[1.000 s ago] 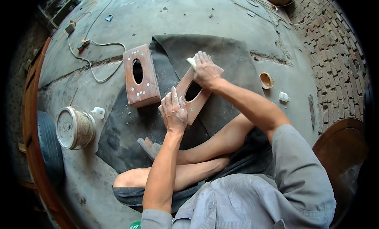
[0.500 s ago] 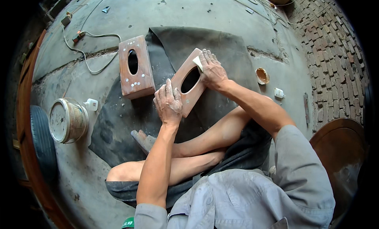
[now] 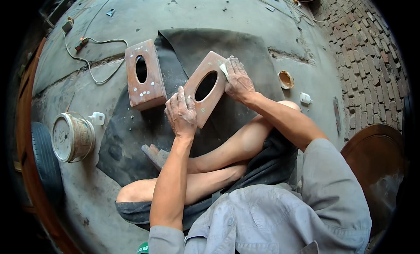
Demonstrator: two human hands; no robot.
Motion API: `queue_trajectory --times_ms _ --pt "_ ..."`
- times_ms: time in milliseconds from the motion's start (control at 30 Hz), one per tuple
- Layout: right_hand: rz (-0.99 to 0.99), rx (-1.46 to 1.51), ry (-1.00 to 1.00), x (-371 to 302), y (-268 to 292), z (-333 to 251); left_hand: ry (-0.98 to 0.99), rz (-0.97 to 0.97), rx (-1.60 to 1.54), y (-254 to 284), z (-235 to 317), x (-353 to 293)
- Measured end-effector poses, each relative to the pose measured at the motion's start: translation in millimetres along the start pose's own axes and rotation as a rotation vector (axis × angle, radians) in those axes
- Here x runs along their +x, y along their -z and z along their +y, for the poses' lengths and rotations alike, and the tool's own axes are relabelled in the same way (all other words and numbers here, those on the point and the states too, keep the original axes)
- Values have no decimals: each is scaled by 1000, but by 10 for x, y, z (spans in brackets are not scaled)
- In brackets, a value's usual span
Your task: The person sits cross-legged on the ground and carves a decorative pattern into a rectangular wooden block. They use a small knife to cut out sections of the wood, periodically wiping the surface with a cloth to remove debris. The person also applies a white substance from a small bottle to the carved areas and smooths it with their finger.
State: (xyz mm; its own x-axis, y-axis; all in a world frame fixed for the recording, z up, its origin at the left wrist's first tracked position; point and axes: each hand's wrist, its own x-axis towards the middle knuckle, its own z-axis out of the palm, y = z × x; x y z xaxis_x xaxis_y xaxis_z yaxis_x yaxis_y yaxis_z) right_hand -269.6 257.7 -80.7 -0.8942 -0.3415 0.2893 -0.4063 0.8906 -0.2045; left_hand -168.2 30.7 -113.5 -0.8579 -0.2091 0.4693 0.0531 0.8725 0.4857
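Mat (image 3: 251,48), dark, creased. Box (image 3: 218,88) slanted at its middle: dull reddish-brown, smooth-looking top, dark oval opening, small pale spot toward near end. Left hand (image 3: 180,115) on left edge, fingers slightly spread. Right hand (image 3: 239,82), fingers together, pressing pale sheet (image 3: 224,71) at right edge.

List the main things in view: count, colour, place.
Wooden oval-holed box: one, light brown, centre
White-dotted wooden box: one, reddish, left of it
Flat pad: one, whitish, at first box's edge
Flat sheet: one, black, beneath boxes
Round lidded bucket: one, off-white, left
Plastic bottles: two, white, left and right
Round container: one, brown, right
Rubber tyre: one, black, far left
Cables: several, pale, top corners
Left hand: one, dusty, on first box
Right hand: one, dusty, holding pad
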Motion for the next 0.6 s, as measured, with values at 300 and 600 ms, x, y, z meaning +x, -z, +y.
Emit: queue_trajectory --times_ms 300,600 --pt "-260 207 -65 -282 95 -392 -30 -5 -180 41 -105 53" --pt "-337 189 371 -1041 213 -926 551 -410 -1102 160 -629 83"
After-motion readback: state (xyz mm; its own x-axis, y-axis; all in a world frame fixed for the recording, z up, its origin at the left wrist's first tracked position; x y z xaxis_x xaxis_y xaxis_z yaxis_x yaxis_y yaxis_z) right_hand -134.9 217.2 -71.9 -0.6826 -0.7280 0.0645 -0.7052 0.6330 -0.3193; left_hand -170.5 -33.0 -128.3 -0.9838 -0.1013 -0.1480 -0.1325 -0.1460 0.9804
